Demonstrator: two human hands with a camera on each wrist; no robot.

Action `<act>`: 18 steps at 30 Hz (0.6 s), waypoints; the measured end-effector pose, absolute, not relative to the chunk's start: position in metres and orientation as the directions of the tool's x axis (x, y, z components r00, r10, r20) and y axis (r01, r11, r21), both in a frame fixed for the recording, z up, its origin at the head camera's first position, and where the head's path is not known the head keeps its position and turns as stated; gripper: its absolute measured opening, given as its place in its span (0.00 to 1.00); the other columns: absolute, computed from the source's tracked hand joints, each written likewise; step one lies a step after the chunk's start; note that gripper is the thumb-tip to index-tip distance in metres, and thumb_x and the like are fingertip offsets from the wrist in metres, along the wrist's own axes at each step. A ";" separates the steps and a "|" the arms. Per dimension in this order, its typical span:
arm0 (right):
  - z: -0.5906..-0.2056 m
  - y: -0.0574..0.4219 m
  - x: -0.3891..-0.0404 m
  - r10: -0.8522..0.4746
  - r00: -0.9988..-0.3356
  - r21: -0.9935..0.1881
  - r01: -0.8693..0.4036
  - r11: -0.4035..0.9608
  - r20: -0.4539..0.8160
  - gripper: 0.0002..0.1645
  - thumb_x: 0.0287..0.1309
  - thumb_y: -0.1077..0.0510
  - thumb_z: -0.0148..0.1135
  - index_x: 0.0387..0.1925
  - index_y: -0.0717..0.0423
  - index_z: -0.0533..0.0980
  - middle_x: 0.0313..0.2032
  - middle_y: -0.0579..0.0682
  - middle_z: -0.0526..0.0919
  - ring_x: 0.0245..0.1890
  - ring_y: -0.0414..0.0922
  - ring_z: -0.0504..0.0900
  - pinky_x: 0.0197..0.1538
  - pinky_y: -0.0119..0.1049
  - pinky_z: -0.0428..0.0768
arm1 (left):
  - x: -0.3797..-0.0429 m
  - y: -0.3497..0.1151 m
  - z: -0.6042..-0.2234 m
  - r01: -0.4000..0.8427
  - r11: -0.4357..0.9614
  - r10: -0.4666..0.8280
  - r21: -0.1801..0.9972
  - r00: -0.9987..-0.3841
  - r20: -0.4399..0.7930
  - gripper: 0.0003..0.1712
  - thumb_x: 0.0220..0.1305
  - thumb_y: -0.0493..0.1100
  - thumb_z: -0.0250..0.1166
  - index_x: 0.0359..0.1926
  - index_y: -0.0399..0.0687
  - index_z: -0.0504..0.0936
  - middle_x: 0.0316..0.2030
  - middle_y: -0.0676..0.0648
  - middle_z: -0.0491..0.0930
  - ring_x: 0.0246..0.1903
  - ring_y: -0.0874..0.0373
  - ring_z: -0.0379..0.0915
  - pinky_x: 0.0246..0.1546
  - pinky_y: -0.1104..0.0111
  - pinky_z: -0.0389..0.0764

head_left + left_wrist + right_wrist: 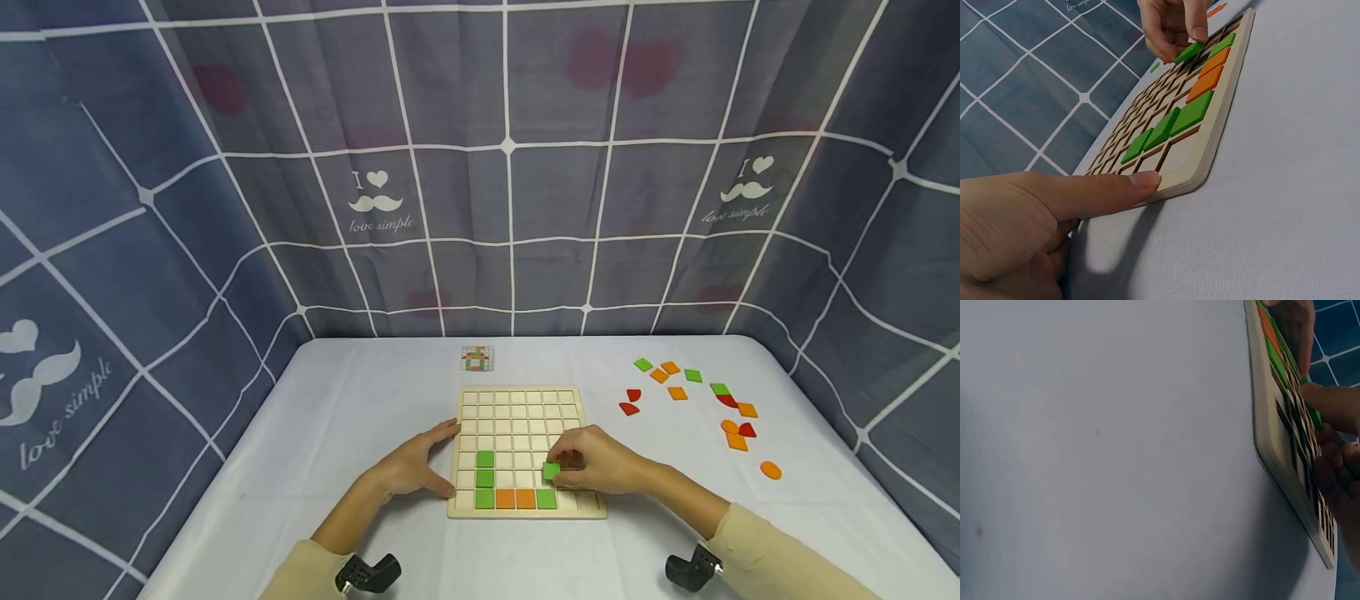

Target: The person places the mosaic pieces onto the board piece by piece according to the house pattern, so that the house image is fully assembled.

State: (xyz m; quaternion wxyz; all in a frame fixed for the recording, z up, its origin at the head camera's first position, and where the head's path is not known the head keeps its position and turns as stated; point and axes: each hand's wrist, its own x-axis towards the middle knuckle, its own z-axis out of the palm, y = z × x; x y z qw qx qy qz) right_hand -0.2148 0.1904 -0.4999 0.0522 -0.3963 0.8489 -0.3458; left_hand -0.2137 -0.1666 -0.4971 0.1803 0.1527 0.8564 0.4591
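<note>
White script [381, 225] on the curtain [465, 196] reads "love simple" between ten and eleven o'clock in the head view, beneath an "I", a heart [377, 178] and a moustache [375, 203]. The same print [742, 192] repeats at two o'clock. Between eight and nine o'clock, a larger, slanting "love simple" [63, 417] runs below another heart and moustache (the frame's edge crops that heart). At eleven o'clock in the left wrist view, small lettering [1082, 5] is only partly readable.
</note>
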 end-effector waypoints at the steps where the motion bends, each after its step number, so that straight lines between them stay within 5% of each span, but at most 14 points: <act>1: -0.501 0.188 -0.214 -0.716 -0.674 -0.628 -0.640 0.443 0.182 0.09 0.59 0.57 0.77 0.42 0.49 0.87 0.36 0.37 0.83 0.35 0.36 0.79 0.40 0.30 0.82 | -0.214 -0.167 -0.498 0.094 0.531 0.427 0.842 -0.888 -0.170 0.63 0.34 0.33 0.86 0.76 0.44 0.69 0.79 0.45 0.57 0.78 0.38 0.44 0.73 0.37 0.47; 18: -0.509 0.181 -0.216 -0.735 -0.659 -0.612 -0.651 0.449 0.162 0.09 0.61 0.52 0.76 0.44 0.43 0.88 0.36 0.33 0.80 0.35 0.35 0.76 0.40 0.30 0.78 | -0.215 -0.168 -0.498 0.089 0.546 0.418 0.833 -0.891 -0.179 0.63 0.34 0.34 0.86 0.76 0.45 0.68 0.79 0.45 0.56 0.78 0.38 0.43 0.74 0.40 0.47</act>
